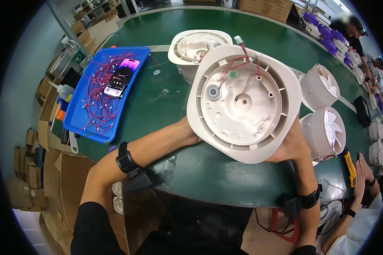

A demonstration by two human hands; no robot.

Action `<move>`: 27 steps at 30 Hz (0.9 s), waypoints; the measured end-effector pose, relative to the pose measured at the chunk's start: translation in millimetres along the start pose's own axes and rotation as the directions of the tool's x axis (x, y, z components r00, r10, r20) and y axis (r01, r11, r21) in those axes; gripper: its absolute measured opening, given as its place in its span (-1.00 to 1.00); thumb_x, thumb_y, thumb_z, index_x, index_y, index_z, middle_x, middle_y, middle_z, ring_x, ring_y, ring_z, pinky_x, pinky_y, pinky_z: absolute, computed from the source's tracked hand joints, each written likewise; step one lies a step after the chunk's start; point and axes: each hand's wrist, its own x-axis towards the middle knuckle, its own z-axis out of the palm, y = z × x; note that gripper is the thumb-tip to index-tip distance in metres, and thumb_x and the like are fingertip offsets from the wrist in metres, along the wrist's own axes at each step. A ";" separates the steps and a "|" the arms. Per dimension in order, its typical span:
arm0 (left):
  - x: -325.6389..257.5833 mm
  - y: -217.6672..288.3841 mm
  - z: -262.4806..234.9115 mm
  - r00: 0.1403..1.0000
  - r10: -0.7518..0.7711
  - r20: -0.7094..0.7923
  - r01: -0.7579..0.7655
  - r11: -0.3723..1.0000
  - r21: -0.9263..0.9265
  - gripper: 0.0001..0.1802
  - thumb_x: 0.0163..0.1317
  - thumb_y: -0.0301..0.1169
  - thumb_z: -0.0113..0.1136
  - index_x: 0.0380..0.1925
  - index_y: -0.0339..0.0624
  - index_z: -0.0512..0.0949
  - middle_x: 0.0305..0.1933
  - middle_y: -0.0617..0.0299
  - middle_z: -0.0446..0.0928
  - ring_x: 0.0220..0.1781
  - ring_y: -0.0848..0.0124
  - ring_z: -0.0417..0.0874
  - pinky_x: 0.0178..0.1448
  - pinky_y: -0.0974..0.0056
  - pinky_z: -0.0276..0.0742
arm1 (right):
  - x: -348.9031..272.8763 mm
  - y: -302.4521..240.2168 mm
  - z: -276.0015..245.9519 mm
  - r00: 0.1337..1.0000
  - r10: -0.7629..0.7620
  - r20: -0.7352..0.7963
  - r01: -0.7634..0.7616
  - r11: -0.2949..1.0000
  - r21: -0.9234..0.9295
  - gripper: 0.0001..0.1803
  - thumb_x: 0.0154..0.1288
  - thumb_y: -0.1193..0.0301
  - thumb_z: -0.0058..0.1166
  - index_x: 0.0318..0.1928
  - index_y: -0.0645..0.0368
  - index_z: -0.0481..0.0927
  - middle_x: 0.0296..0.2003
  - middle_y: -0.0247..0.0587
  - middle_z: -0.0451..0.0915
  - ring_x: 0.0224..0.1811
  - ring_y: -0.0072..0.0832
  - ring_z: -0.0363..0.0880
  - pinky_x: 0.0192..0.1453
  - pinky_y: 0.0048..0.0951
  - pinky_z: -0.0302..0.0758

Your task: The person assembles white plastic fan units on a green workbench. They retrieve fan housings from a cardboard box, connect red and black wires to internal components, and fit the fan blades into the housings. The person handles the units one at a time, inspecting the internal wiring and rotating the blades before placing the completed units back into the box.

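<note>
A white plastic fan housing [238, 117] is raised in front of me, its round inner side facing up toward my view. Red and dark wires run across it, with a small white connector [238, 39] at the top edge and a grey round grommet at the left. My left hand [192, 131] grips it from the lower left, its fingers hidden behind the shell. On the lower right, my right hand [287, 145] is wrapped round its side, also mostly hidden. A second, similar white housing [187, 66] stands on the green table [187, 178] just behind.
At the left lies a blue tray [74, 114] of red wires, with a lit phone [121, 77] on them. Two white fan units [317, 134] stand at the right. Near them are a yellow-black tool [350, 168] and a co-worker's hands [361, 176]. Another person is farther back.
</note>
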 end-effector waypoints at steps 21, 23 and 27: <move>-5.4 17.9 28.2 0.699 0.694 0.173 -0.364 0.137 0.921 -0.41 0.46 -0.23 -0.27 0.36 -0.39 0.20 0.23 -0.12 0.46 0.26 0.14 0.51 0.36 0.21 0.31 | -10.5 16.7 14.0 0.888 0.435 -0.148 -0.302 0.796 0.525 0.36 -0.23 0.03 0.48 0.46 0.33 -0.10 0.35 0.03 0.16 0.43 -0.20 0.16 0.47 -0.21 0.11; -5.4 20.8 27.3 0.719 0.677 0.158 -0.428 0.253 0.868 -0.41 0.45 -0.24 -0.23 0.37 -0.39 0.21 0.29 -0.05 0.43 0.32 0.22 0.45 0.42 0.23 0.25 | -12.3 16.6 11.4 0.902 0.409 -0.135 -0.324 0.851 0.413 0.40 -0.28 0.04 0.51 0.46 0.33 -0.13 0.35 0.06 0.15 0.43 -0.19 0.17 0.47 -0.21 0.13; -7.1 31.6 18.7 0.828 0.554 0.087 -0.448 0.559 0.697 -0.39 0.42 -0.23 -0.15 0.37 -0.39 0.22 0.33 0.01 0.39 0.33 0.31 0.42 0.41 0.26 0.28 | -13.2 13.4 7.1 0.929 0.343 -0.142 -0.290 0.910 0.297 0.46 -0.34 0.06 0.58 0.46 0.32 -0.16 0.34 0.08 0.18 0.39 -0.17 0.24 0.44 -0.20 0.20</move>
